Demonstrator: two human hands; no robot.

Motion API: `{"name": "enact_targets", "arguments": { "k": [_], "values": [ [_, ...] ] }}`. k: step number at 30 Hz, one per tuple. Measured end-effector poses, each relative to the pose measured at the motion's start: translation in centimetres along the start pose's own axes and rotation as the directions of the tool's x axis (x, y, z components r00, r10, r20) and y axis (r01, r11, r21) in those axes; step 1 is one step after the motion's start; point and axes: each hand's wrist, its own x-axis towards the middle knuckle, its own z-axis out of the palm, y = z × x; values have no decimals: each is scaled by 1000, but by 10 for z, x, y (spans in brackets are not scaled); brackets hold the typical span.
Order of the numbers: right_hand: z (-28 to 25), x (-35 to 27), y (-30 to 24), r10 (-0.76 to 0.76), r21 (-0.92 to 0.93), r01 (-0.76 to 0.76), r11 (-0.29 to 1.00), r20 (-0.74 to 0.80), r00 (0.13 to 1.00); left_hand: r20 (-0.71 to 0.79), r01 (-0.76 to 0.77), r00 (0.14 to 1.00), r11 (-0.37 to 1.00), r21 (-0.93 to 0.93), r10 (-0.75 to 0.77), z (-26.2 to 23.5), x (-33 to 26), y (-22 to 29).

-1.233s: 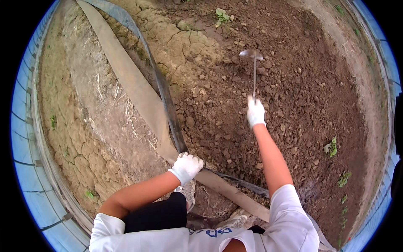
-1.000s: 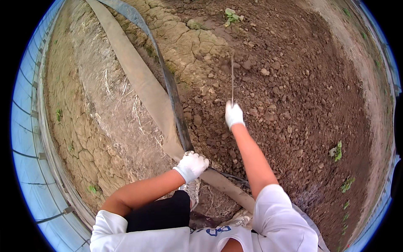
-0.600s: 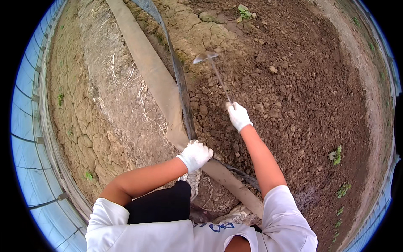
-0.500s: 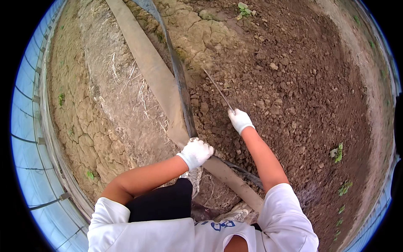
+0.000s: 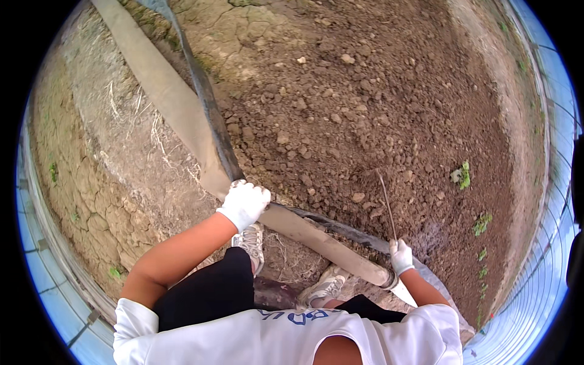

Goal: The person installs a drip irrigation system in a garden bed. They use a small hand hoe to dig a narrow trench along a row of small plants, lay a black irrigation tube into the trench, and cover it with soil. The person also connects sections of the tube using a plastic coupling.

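My left hand (image 5: 244,204), in a white glove, is closed at the edge of a dark plastic film strip (image 5: 213,125). Beside the strip runs a wide, dusty brown flat hose (image 5: 164,91), which passes under or against that hand; whether the fingers hold it too is hidden. To the right and nearer my body, my gloved right hand (image 5: 401,257) is closed on the lower end of a thin stick (image 5: 387,204). The stick slants up and away from the fist, its far tip at the loose soil. More film (image 5: 365,238) lies along the hose near the right hand.
Loose, cloddy brown soil (image 5: 340,109) spreads ahead and right, with small green plants (image 5: 465,175) along its right side. Dry cracked ground (image 5: 91,207) lies left. My shoes (image 5: 328,285) stand by the hose. Pale blue sheeting walls (image 5: 52,292) curve round both sides.
My right hand has drawn back toward my body and to the right, bringing the stick along. The view has shifted, showing more hose and film on the near right. My left hand keeps its grip.
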Motion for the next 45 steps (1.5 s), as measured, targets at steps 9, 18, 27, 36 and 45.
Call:
{"name": "enact_targets", "arguments": {
  "k": [9,18,27,36,45],
  "values": [
    [15,150,-98,-16,154,26,988,-64,998,26,3,1000,1000,-12,-3,-9,13,3],
    [-4,15,-38,30,307,-30,951,4,1000,78,10,997,1000,3,-10,-14,8,3],
    [17,70,9,56,247,-27,969,-110,992,138,36,989,997,62,-44,-13,14,6],
    [-38,252,-225,-128,477,233,847,-244,961,122,-24,992,998,60,16,-17,27,5],
    [-35,137,26,179,210,-166,963,-45,983,1,-34,999,999,12,34,-16,27,1]
  ]
}}
